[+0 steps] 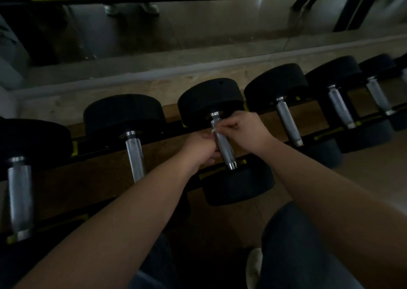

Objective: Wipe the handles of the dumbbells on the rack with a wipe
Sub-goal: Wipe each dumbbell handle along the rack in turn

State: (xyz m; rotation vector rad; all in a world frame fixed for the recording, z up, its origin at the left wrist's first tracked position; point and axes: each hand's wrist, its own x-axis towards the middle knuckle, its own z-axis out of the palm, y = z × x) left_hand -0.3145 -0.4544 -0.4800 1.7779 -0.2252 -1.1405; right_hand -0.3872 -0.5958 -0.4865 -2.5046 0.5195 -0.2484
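Dim gym: small wipe, loose pinch

Mirrored wall [198,35] behind low rack [94,145], row of black-headed dumbbells [123,112] across it. Middle dumbbell's [211,99] chrome handle [223,145] between 2 hands. Left hand [202,145] curled against lower handle, seemingly gripping. Right hand [244,128] pinching scrap of white wipe [213,130] near upper collar [214,114]. Likely trouble: wipe slipping from so slight a pinch, patches of handle missed.

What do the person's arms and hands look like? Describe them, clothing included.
The left forearm and right forearm are bare; no sleeves show. The left hand and right hand wear no gloves; no watch or ring is visible in this dim view.
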